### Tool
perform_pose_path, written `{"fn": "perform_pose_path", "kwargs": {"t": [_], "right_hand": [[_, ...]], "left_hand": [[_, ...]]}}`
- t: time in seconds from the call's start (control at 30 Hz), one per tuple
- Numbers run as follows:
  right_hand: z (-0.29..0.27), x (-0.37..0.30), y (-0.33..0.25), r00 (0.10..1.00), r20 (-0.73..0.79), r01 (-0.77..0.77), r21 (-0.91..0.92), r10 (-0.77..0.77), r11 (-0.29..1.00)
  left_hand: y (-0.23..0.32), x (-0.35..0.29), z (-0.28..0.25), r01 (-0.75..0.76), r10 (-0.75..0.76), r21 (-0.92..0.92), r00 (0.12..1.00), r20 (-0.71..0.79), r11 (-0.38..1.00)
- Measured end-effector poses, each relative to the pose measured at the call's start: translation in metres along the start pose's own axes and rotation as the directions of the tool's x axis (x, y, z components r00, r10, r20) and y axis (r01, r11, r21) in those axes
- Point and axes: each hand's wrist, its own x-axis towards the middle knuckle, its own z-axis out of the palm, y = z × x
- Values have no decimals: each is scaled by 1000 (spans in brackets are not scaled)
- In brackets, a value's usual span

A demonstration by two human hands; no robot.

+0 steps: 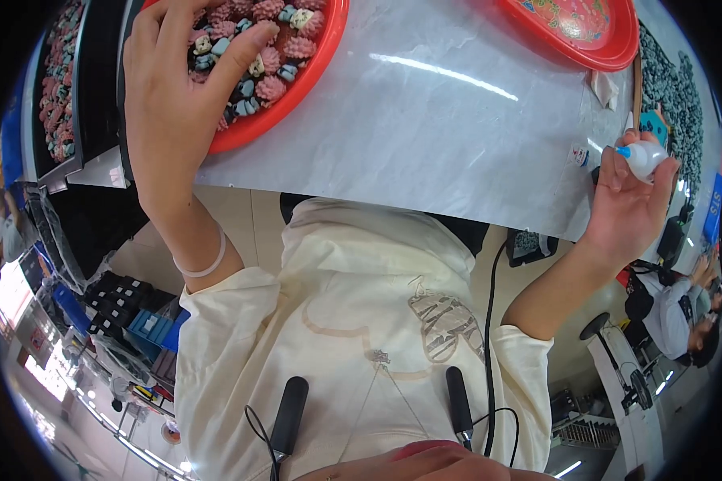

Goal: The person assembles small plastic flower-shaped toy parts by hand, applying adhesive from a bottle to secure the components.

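Note:
My left hand (pixel 168 96) reaches over a round red tray (pixel 303 92) at the upper left. Its thumb is stretched out, apart from the fingers, and some fingertips run past the top edge of the view. Inside the tray lie many small pieces: ridged pink ones (pixel 270 88) and glossy blue and black ones, with a few cream ones among them. At the far right, my right hand (pixel 627 196) is closed around a small white squeeze bottle (pixel 646 160) with a blue tip, held just above the table's right side.
A grey-white covered table (pixel 425 136) spans the front. Another red tray (pixel 618 50) holds a patterned item at the upper right. A black rack with pink and blue pieces (pixel 59 88) stands left; dark small pieces (pixel 675 88) lie far right. A black cable (pixel 490 337) hangs over my shirt.

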Motion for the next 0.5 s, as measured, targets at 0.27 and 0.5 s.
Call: {"fn": "perform_pose_path", "kwargs": {"t": [0.27,0.5], "right_hand": [[-5,17,8,962,269,-103,220,41,970],[-6,6,12,990,-71,126,22,-124,992]], "left_hand": [[0,1,3,39,-41,-144,999,-12,989],[36,15,-10,379,-385,-205,923,13,902]]}}
